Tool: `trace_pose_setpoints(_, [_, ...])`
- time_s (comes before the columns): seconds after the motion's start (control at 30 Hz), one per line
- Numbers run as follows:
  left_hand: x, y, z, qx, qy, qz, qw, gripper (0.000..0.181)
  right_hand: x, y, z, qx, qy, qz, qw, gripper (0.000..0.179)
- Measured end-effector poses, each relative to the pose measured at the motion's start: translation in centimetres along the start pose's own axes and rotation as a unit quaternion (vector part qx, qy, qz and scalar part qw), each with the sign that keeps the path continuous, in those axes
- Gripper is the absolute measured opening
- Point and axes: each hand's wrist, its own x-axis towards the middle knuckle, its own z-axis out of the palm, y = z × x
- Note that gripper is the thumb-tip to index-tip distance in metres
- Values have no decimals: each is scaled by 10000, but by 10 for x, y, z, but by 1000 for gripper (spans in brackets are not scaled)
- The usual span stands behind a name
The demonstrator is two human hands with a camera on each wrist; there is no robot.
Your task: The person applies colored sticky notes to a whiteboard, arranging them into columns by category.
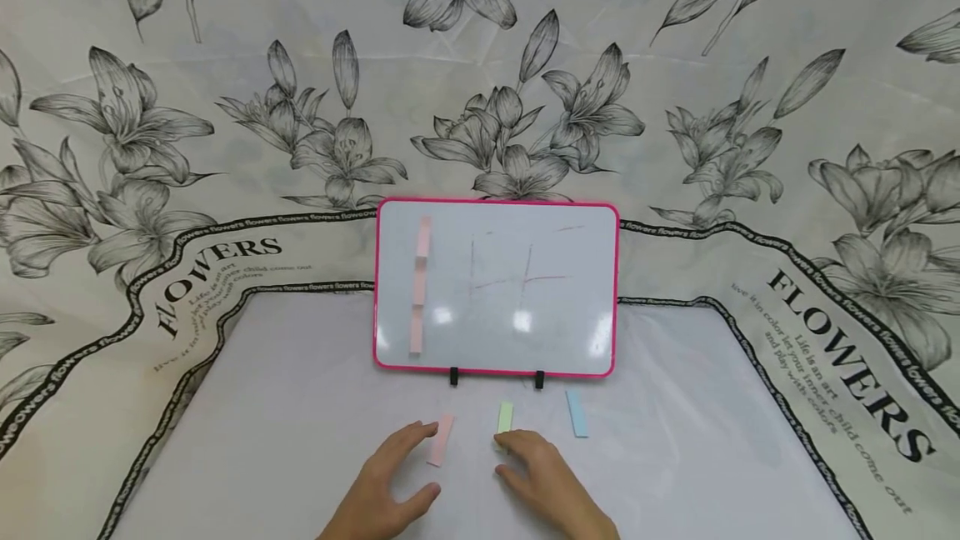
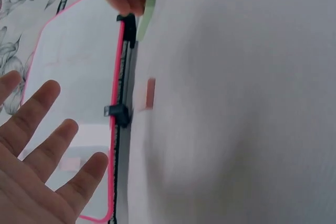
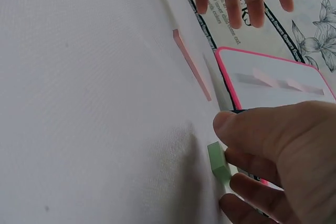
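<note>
In the head view, three slim sticky-note pads lie in a row on the white cloth: pink, green and blue. My right hand is at the near end of the green pad, its fingertips covering part of it. From the right wrist, the green pad shows as a small thick block beside the fingers, with the thumb apart from it. Firm contact cannot be made out. Beside the pink pad, my left hand hovers with fingers and thumb spread, holding nothing.
Behind the pads stands a pink-framed whiteboard on black feet. Three pink notes run down its left side, and faint marker lines cross its middle. A flower-print cloth hangs behind, with a black-banded border round the table.
</note>
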Motion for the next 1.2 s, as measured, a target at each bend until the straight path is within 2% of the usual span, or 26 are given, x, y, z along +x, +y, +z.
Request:
trace_pose_setpoints(0.13, [3, 1, 7, -376, -126, 138, 9991, 69, 3, 6, 3, 92, 157, -48, 9998, 34])
trace_pose_setpoints(0.2, [5, 1, 10, -383, -115, 265, 9988, 69, 2, 7, 4, 215, 189, 4, 9996, 34])
trace_pose_setpoints(0.33, [9, 3, 15, -427, -107, 494, 9978, 70, 0, 9, 5, 489, 246, 207, 9983, 33])
trace_pose_setpoints(0.53, [15, 7, 19, -880, -210, 733, 9932, 67, -3, 11, 6, 648, 406, 486, 9959, 31])
trace_pose_setpoints(0.7, [18, 6, 24, -790, -277, 704, 9940, 64, -3, 13, 5, 690, 517, 439, 9953, 32])
trace_pose_setpoints(0.83, [20, 3, 28, -875, -485, 611, 9931, 64, -2, 16, 0, 799, 417, 420, 9950, 31])
trace_pose_setpoints(0.93, [21, 3, 30, -867, -630, 562, 9927, 63, -3, 19, -6, 642, 368, 370, 9966, 29])
trace_pose_setpoints(1.2, [21, -2, 29, -526, -720, 496, 9948, 63, -3, 27, -15, 120, 302, -229, 9992, 40])
